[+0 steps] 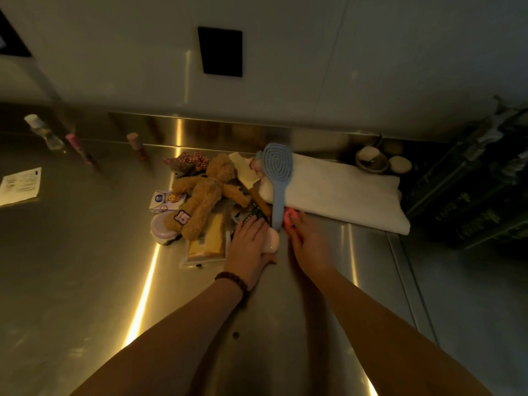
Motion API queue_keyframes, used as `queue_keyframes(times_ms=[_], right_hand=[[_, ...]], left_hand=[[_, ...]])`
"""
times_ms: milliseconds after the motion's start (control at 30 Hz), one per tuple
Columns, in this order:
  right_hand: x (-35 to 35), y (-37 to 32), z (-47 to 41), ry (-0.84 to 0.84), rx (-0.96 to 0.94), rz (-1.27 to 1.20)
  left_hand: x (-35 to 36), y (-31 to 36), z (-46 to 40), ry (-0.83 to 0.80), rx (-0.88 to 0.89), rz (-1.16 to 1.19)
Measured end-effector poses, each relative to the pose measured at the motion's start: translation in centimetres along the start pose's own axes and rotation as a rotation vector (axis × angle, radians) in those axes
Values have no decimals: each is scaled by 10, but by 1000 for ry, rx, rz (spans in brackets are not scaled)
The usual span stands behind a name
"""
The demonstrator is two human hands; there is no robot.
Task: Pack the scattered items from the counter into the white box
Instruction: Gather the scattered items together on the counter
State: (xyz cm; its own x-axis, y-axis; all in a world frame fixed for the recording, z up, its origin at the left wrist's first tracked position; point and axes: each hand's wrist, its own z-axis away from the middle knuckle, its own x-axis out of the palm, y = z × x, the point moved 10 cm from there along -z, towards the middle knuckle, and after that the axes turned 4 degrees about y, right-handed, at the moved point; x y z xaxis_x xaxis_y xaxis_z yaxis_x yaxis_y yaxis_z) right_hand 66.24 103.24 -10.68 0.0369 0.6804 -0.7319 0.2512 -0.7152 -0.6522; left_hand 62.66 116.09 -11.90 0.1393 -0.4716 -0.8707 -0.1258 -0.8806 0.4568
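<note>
A pile of items lies on the steel counter (85,252): a brown teddy bear (205,192), a blue hairbrush (277,172), a small printed carton (165,201), a lilac round tub (160,228) and a yellow packet in a clear bag (208,241). The brush leans on a white, flat, soft-looking bundle (343,192); no rigid white box shows. My left hand (250,244) is closed over a pale pink round object (271,242) by the brush handle. My right hand (310,247) pinches a small bright pink item (289,218) with its fingertips.
At back left stand a clear bottle (45,132), a pink tube (75,142) and a pink-capped bottle (137,144). A printed sheet (20,185) lies at far left. Small bowls (371,161) sit at back right, beside a dark crate (471,201). A steel backsplash (228,130) borders the counter.
</note>
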Motion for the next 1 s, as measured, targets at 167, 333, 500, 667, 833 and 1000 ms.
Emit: queue_keyframes(times_ms=[167,333,500,667,833,1000], right_hand=[[13,-3,-7,-95,-43,114],[1,-3,4,-77,6,130],[-11,-25,14,-82,0,120],[-1,-80,12,-92,-98,104],[35,-173,27,-151,-324,21],[90,-239,39,-227,-399,85]], left_hand=[[2,0,-3,-21,-32,-91],[-10,-1,6,-15,-73,-43],[-57,-7,22,102,-164,-78],[-124,-36,57,235,-252,-162],[-187,-97,107,289,-384,-283],[-232,-166,144,294,-520,-323]])
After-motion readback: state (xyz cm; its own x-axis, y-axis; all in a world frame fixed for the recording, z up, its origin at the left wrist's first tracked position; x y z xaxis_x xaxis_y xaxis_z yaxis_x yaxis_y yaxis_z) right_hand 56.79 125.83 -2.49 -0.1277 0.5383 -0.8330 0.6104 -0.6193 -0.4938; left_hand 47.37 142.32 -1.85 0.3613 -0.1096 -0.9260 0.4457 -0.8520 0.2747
